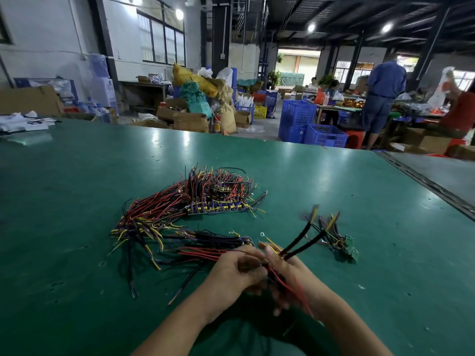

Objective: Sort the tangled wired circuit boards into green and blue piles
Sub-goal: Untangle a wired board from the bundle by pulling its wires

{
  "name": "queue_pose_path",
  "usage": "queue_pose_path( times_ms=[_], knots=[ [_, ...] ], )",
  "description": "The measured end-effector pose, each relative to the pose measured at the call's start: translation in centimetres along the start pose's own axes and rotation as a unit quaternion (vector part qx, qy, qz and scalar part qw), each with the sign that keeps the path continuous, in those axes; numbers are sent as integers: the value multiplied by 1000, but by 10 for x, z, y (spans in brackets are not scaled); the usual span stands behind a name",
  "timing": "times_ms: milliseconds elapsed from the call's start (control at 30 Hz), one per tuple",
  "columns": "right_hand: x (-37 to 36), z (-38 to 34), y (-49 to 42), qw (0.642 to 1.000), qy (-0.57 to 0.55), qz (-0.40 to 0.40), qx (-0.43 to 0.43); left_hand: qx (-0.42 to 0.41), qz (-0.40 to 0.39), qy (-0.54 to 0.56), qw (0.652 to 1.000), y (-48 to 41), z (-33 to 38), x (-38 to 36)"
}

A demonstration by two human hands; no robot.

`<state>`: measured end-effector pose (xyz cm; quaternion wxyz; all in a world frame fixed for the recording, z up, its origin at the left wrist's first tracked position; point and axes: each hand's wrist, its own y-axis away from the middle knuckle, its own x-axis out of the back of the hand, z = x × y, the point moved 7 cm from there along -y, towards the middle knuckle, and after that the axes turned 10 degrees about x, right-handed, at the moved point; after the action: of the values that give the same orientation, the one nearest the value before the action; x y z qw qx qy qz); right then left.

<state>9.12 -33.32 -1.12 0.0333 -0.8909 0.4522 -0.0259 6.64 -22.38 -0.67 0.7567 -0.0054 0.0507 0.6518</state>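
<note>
A big tangle of wired circuit boards (205,199) with red, black, yellow and purple leads lies mid-table, blue boards showing along its near edge. More wired boards (154,235) trail toward me at the left. To the right sits a small pile of green boards (348,249) with their wires. My left hand (236,271) and my right hand (285,273) meet just above the table's near part, both closed on one wired board's bundle (303,242); its black leads stick up to the right and red leads hang over my right wrist. The board itself is hidden by my fingers.
The green table (77,201) ends at a metal seam (424,181) on the right. White papers (23,124) lie at its far left corner. Beyond are blue crates (308,127), cardboard boxes, sacks, and people at another bench (383,96).
</note>
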Motion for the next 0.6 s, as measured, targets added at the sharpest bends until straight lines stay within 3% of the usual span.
queue_pose_path(
  times_ms=[167,300,433,600],
  knots=[
    [4,4,-2,988,-143,60,2,-50,57,76,994,-3,3,15],
    [8,9,-1,992,-92,85,20,-39,33,77,996,-5,0,17],
    [19,8,-5,985,-74,146,46,32,-14,152,988,-9,-2,14],
    [16,8,-5,993,-40,103,49,68,-25,118,990,-6,-7,8]
  ],
)
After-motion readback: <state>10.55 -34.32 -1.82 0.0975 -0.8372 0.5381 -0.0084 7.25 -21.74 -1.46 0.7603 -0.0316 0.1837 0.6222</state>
